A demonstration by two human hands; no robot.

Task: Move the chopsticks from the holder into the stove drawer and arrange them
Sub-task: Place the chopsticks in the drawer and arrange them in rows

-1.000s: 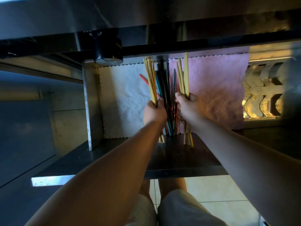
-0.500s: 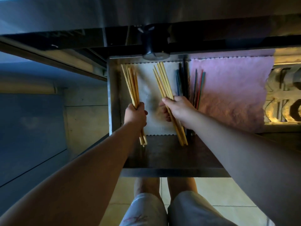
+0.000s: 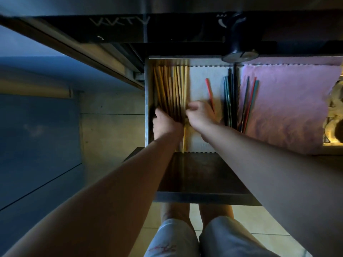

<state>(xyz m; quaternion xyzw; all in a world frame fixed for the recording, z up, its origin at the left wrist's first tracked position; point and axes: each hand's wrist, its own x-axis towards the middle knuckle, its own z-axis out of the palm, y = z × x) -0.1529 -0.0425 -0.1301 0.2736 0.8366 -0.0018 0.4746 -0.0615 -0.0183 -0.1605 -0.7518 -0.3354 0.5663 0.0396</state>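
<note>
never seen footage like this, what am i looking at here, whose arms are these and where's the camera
No machine here: a person wears a camera on the head, so the single view looks down along both bare arms. Below is an open metal drawer lined with a white mat and a pink mat. Pale wooden chopsticks lie side by side at its left end. The left hand rests on them; the right hand is beside them, blurred, so its grip is unclear. A red chopstick lies alone on the white mat, with darker chopsticks further right.
</note>
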